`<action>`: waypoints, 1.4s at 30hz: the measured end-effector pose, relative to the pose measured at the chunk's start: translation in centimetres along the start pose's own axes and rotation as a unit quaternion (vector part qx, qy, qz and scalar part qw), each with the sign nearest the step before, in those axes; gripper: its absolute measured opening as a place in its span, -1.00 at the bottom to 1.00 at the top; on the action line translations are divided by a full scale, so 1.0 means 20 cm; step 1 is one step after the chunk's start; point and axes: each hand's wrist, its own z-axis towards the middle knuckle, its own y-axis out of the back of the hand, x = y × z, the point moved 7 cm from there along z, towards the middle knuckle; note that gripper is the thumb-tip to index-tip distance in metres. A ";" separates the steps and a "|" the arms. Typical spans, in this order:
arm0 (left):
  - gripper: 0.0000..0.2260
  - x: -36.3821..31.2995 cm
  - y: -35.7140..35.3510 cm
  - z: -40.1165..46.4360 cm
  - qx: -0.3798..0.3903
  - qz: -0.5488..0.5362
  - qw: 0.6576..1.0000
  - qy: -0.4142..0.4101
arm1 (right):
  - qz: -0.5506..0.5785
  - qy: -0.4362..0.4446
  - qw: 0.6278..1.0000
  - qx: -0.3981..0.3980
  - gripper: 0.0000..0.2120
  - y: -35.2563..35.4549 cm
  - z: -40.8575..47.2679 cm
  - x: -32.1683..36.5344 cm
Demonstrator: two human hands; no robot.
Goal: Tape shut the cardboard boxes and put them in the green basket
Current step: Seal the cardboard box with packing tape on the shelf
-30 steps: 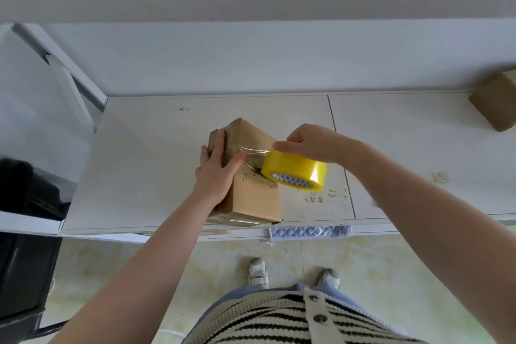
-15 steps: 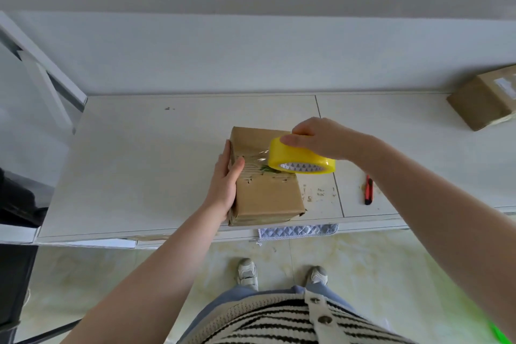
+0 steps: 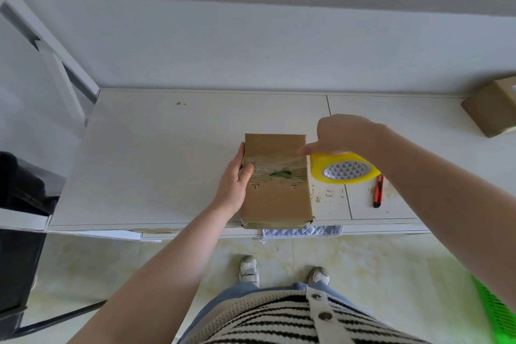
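Head view: the flat brown rectangular cardboard box (image 3: 276, 181) is lying on the white tabletop (image 3: 156, 165), its near end reaching the table's front edge. The left hand (image 3: 234, 179) is resting against the box's left side, fingers straight along that side and the thumb lying over the top face, its tip touching the left end of the clear tape band (image 3: 279, 169) that is crossing the box from side to side. The right hand (image 3: 346, 135) is gripping the yellow roll of clear packing tape (image 3: 344, 172) from above, fingers curled over its rim; the forefinger is pointing left, its tip sitting at the box's right edge, at the right end of the tape band. The roll is hanging just beside the box's right side, directly below the right palm. A red utility knife (image 3: 377, 190) is lying on the tabletop, just right of the roll and below the right wrist. A second brown cardboard box (image 3: 494, 109) is sitting at the far right of the tabletop, well apart from both hands. A corner of the green plastic basket (image 3: 499, 313) is showing on the floor at the lower right, below the right forearm.
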 end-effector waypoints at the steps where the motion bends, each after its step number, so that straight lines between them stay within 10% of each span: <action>1: -0.51 0.00 -0.01 0.00 -0.004 0.015 1.000 -0.004 | 0.008 -0.009 1.000 0.009 -0.33 -0.04 0.00 -0.03; 19: -0.52 -0.07 -0.02 0.01 0.036 0.205 0.977 -0.048 | 0.125 -0.072 0.989 0.013 -0.31 -0.38 0.07 -0.17; 32: -0.38 -0.24 -0.40 0.10 0.024 0.587 0.795 -0.152 | 0.161 -0.066 0.984 0.023 -0.31 -0.45 0.09 -0.17; 42: -0.30 -0.22 -0.38 0.11 0.020 0.590 0.793 -0.150 | 0.328 0.014 0.944 -0.032 -0.51 -0.52 0.02 -0.27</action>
